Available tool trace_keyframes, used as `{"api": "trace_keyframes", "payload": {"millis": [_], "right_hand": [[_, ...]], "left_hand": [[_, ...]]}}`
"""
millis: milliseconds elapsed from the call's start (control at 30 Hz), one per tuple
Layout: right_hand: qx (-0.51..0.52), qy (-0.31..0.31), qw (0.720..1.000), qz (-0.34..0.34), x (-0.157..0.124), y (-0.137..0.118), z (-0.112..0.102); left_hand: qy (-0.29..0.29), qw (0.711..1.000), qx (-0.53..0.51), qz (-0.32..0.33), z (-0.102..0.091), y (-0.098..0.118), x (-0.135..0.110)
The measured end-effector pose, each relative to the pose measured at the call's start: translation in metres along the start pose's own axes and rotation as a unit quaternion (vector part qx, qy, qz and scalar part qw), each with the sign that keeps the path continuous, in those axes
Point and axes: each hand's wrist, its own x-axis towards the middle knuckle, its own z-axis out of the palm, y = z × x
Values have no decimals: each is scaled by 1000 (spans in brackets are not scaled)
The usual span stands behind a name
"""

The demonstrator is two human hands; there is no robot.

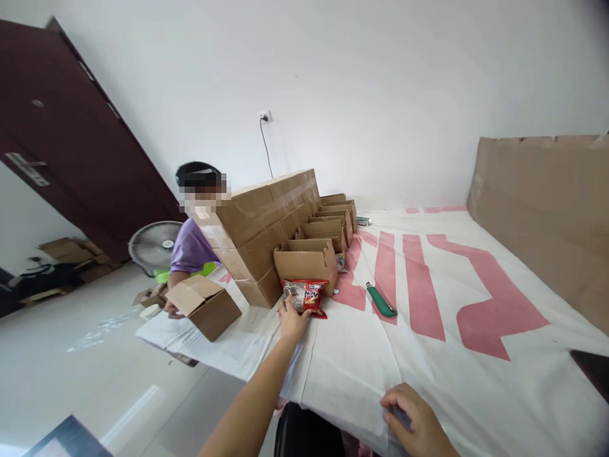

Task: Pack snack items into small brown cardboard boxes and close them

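My left hand [291,320] reaches forward and its fingers close on a red snack packet [307,296] lying on the white cloth with red lettering [428,330]. The packet sits just in front of an open cardboard box [307,261], the nearest in a row of several open boxes [333,219]. My right hand [415,420] rests curled at the near edge of the cloth, gripping something I cannot make out. A green utility knife [380,300] lies on the cloth to the right of the packet.
A stack of taped cartons [259,222] stands left of the open boxes. Beside it another person in a purple shirt [190,247] handles an open box [204,304]. A fan [155,244], a dark door [71,146] and a cardboard sheet [547,209] surround the area.
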Motion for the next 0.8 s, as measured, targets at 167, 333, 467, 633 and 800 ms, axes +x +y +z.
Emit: {"api": "trace_keyframes", "payload": {"millis": [167,333,467,633,800], "right_hand": [[-19,-2,1000,4,0,-10,-1],[-26,1,1000,5,0,-16,-3],[-27,6,1000,-6,-2,-15,-4],[-15,35,999,-24,-2,-11,-4],[-6,67,998,-12,0,-1,-3]], "left_hand": [[14,999,37,-9,9,15,11],[38,996,73,-34,7,28,1],[24,994,106,-17,-2,21,-23],[-39,986,152,54,-12,-3,-62],[-71,975,184,106,-14,-13,-79]]}}
